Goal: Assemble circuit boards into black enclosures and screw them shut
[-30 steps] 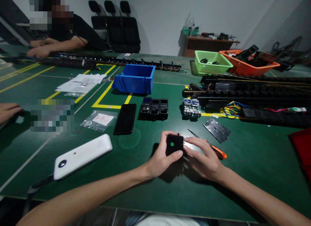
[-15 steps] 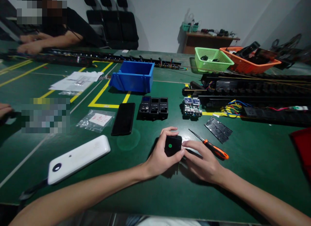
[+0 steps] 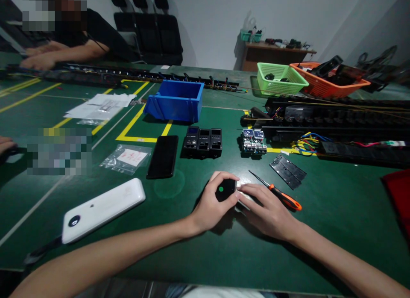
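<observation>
My left hand is wrapped round a small black plastic housing with a green dot on its face. My right hand has its fingers closed on a pale, flat piece against the housing's right side; the fingers cover most of it. To the right lies a screwdriver with an orange and black handle, its tip pointing left. Beyond my hands stand a row of black modules and a pair of exposed circuit boards. A thin black cover panel rests behind the screwdriver.
A black phone, a plastic bag with a label and a white handheld device lie to the left. Farther back are a blue bin, a green basket and long black wired rails. A co-worker sits at far left.
The housing has turned and shifted slightly left in my left hand. More of the pale piece shows beside it, and my right fingers have moved a little along with it.
</observation>
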### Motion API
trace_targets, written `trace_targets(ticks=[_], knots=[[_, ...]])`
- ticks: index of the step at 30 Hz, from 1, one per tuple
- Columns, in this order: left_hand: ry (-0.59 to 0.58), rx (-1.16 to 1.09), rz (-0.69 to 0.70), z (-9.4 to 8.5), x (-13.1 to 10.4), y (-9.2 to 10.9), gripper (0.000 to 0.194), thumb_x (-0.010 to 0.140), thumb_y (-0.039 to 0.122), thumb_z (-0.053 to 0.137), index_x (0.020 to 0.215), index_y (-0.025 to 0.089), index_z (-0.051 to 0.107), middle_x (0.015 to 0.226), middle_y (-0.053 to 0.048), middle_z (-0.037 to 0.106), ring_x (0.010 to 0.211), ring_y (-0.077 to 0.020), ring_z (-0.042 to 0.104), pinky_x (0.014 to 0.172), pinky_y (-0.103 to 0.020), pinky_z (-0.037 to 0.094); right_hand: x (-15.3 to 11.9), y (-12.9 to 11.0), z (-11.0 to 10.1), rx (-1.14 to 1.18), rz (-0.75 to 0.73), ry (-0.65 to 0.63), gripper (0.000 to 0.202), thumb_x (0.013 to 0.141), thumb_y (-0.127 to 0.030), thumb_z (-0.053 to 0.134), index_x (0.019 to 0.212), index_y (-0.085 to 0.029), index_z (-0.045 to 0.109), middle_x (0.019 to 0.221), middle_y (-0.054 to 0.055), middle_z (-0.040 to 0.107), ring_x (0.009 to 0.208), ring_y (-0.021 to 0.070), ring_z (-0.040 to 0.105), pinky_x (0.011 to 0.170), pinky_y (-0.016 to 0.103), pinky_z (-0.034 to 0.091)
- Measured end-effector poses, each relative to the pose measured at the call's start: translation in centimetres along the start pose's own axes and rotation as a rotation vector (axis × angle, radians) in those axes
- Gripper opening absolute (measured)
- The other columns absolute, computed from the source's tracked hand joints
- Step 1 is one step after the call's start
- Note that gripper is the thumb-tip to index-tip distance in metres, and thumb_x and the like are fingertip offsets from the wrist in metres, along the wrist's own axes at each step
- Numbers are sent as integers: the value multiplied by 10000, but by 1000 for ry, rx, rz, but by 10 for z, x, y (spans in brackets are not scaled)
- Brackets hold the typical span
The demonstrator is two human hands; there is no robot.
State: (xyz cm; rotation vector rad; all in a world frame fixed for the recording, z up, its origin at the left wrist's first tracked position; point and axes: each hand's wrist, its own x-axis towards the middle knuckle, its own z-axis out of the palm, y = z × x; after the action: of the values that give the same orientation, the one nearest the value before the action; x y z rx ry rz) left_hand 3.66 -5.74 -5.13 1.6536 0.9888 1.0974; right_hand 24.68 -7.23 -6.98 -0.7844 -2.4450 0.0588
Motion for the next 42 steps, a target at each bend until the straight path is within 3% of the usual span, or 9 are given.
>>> trace_targets(ticks=[3, 9, 13, 15, 19, 24, 27, 32, 42], knots=[[0, 2, -25, -2, 1, 0, 224, 841, 206, 621, 1063, 218, 594, 1068, -41, 579, 1043, -203, 548, 959, -326, 406, -2, 8, -17, -87, 27, -1, 516, 814, -71, 618, 1311, -182, 539, 1211, 158, 632, 1129, 288, 584, 902, 457, 514], [-15, 22, -70, -5, 1, 3, 228, 838, 217, 623, 1064, 220, 598, 1060, -32, 559, 1017, -197, 541, 921, -311, 403, -31, 25, -56, -258, 296, -143, 361, 844, -233, 648, 1199, -187, 598, 1120, 130, 664, 945, 270, 629, 792, 428, 536], [-12, 46, -97, -6, 0, 3, 229, 837, 215, 622, 1064, 230, 602, 1036, -25, 542, 976, -189, 539, 892, -309, 407, -61, 26, -60, -306, 413, -192, 442, 819, -344, 670, 1217, -175, 580, 1085, 138, 658, 896, 282, 634, 739, 424, 548], [-4, 53, -101, -6, 0, 3, 227, 835, 218, 624, 1061, 234, 604, 1029, -24, 539, 966, -190, 537, 889, -313, 408, -71, 24, -58, -307, 458, -184, 356, 854, -324, 624, 1178, -176, 599, 1036, 128, 660, 850, 268, 639, 687, 402, 552], [3, 52, -109, -6, 1, 2, 232, 829, 219, 626, 1060, 238, 605, 1030, -23, 538, 962, -192, 537, 891, -319, 410, -69, 19, -60, -161, 553, -37, 258, 880, -293, 595, 1115, -193, 627, 1013, 104, 647, 838, 241, 653, 669, 359, 552], [10, 52, -111, -6, 2, 2, 229, 820, 219, 627, 1048, 237, 610, 1029, -25, 556, 961, -201, 537, 895, -331, 416, -33, 10, -71, 110, 725, 276, 189, 865, -334, 632, 1024, -237, 662, 976, 58, 654, 835, 224, 656, 746, 353, 533], [17, 62, -109, -6, 2, 1, 224, 812, 225, 628, 1036, 233, 614, 1022, -25, 566, 971, -206, 533, 906, -338, 412, -15, 11, -66, 358, 837, 357, 193, 869, -343, 636, 1024, -233, 668, 880, 35, 655, 683, 176, 642, 643, 306, 534], [23, 59, -113, -9, 4, 0, 225, 808, 216, 632, 1032, 231, 612, 1039, -29, 565, 998, -209, 533, 929, -343, 407, -10, 25, -41, 647, 866, 499, 222, 840, -314, 683, 1043, -225, 658, 819, 21, 663, 682, 170, 644, 659, 307, 545], [42, 58, -141, -11, 8, -4, 225, 816, 223, 630, 1039, 233, 606, 1024, -30, 561, 980, -210, 537, 898, -331, 413, -29, 34, -20, 773, 892, 490, 221, 832, -289, 684, 1034, -207, 649, 800, 25, 656, 643, 167, 632, 579, 282, 544]])
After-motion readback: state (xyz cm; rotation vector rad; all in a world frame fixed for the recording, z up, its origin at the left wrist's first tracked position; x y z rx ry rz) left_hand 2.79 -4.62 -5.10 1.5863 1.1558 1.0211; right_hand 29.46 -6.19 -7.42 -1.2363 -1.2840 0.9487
